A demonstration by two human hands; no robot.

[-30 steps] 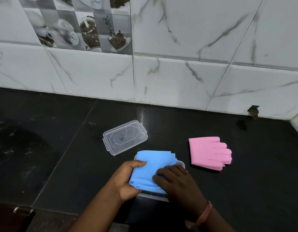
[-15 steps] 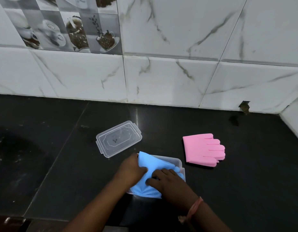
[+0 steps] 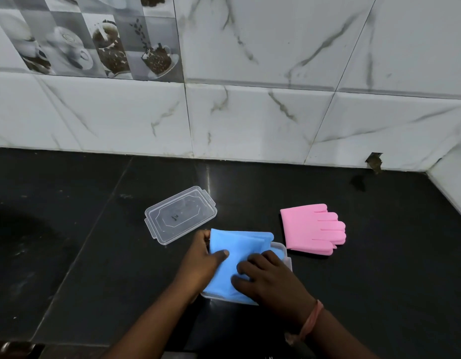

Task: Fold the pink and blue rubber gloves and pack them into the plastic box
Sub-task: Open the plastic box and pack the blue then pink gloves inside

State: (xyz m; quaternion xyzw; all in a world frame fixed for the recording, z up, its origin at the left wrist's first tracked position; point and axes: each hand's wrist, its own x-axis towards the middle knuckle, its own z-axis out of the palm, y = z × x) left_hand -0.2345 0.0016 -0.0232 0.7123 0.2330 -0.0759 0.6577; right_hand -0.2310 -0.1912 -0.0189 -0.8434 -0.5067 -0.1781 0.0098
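The folded blue gloves [image 3: 238, 248] lie over the clear plastic box [image 3: 282, 251], covering most of it. My left hand [image 3: 200, 265] grips their left edge, thumb on top. My right hand [image 3: 270, 278] presses down on their right part with the fingers flat. Only the box's right rim and front edge show. The folded pink gloves [image 3: 312, 229] rest on the black counter to the right of the box, fingers pointing right, untouched.
The clear lid [image 3: 180, 215] of the box lies flat on the counter [image 3: 94, 255] just behind and left of the box. A white marble-tiled wall [image 3: 250, 120] closes the back and the right corner. The counter's front edge runs along the bottom left.
The blue gloves have been pushed lower over the box and reshaped. My left thumb now lies on top of them, and my right hand has shifted to the right part.
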